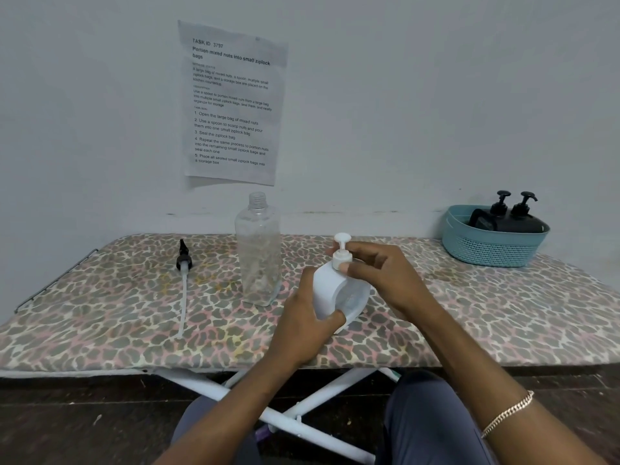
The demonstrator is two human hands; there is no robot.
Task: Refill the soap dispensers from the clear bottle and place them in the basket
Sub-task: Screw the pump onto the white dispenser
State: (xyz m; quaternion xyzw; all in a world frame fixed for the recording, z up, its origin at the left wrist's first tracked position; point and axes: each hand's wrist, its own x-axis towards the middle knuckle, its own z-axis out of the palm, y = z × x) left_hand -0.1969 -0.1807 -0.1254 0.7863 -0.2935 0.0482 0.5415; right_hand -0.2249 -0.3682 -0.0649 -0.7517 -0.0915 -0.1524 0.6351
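At far left we laid the black pump head with its long translucent dip tube (183, 283) flat on the leopard-print padded board (100, 317), well apart from the work; we judged it to be the clear bottle's own closure, set aside to free the neck. Above it on the wall hung a printed paper sheet (231, 102) headed "TASK ID 3797, Portion mixed nuts into small ziplock bags", with five numbered steps; its text did not concern soap. Below the sheet stood the tall clear plastic bottle (258, 250), upright, uncapped and seemingly nearly empty, near the hands for pouring. Our left hand (302, 330) was clasped around the body of the white squat plastic soap dispenser (330, 293), tilting it above the board, presumably to steady it. Our right hand (385, 280) pinched the white pump collar between thumb and fingertips, which we took as screwing it on. No label was legible on the dispenser. At far right the teal perforated plastic basket (486, 246) sat at the board's back edge, holding two black pump dispensers (510, 219), evidently finished; any lettering on them was unreadable.
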